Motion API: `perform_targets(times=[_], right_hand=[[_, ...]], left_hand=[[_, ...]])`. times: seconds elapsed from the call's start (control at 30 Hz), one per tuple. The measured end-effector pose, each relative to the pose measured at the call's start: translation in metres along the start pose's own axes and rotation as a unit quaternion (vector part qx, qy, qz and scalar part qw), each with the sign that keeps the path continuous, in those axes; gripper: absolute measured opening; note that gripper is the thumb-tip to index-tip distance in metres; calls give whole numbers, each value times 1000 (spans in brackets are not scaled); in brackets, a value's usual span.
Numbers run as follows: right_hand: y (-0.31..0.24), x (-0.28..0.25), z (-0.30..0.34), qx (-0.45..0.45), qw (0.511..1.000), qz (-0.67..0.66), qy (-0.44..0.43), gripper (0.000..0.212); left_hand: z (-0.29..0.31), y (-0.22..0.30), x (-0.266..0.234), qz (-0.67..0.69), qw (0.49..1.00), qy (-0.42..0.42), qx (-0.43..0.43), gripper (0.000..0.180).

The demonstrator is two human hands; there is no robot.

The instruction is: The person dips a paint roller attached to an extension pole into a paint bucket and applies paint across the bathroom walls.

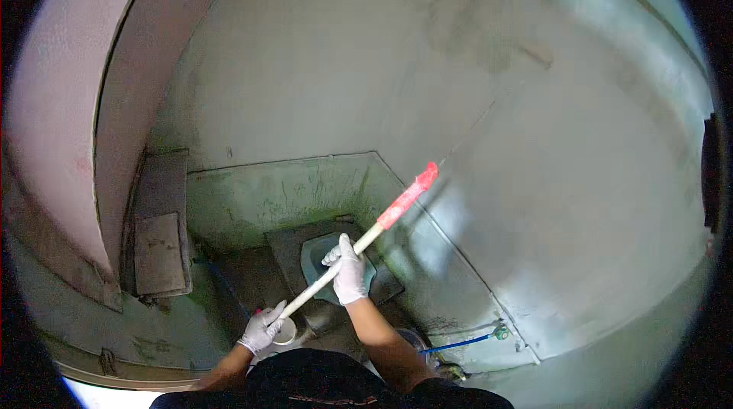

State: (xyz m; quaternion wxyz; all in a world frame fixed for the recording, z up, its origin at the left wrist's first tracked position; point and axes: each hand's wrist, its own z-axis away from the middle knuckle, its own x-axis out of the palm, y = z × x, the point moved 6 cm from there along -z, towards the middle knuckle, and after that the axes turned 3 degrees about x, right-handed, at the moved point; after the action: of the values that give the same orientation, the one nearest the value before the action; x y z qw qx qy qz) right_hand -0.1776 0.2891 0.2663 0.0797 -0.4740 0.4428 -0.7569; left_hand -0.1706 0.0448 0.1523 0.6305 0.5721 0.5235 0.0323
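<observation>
While I watch through the head camera, both gloved hands are on one pole (366,239), pale shaft, red sleeve (408,199) at the far end. Left hand (261,329) is wrapped round the near end, low in view; right hand (349,275) grips farther up the shaft, below the sleeve. Pole runs tilted from lower left to upper right, passing across the view of a bluish squat pan (311,255) set in the floor. Thin line shows past the sleeve's tip; can't tell if it's attached or on the grey wall (305,65). White round container (285,335) sits just beside the left hand in view, partly hidden. Blue hose (462,345) leads to a valve (501,331) on the wall at lower right. Flat panel (159,256) stands off left, well apart from the pole. Lower wall (259,199) behind the pan is greenish and streaked.
</observation>
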Motion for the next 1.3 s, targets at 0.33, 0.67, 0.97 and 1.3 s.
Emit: perform_targets(times=[0.33, 0.67, 0.97, 1.3], right_hand=[[-52, -14, 4, -65, 996, -36, 53, 32], [-55, -52, -55, 17, 992, 8, 123, 45], [-237, 26, -104, -120, 990, 69, -8, 37], [-84, -10, -81, 14, 998, 53, 26, 47]], left_hand=[[44, -67, 94, 64, 997, -32, 14, 50], [-4, 13, 40, 46, 998, -17, 32, 44], [-120, 141, 14, 141, 986, 32, 86, 43], [-50, 24, 25, 87, 990, 75, 84, 40]])
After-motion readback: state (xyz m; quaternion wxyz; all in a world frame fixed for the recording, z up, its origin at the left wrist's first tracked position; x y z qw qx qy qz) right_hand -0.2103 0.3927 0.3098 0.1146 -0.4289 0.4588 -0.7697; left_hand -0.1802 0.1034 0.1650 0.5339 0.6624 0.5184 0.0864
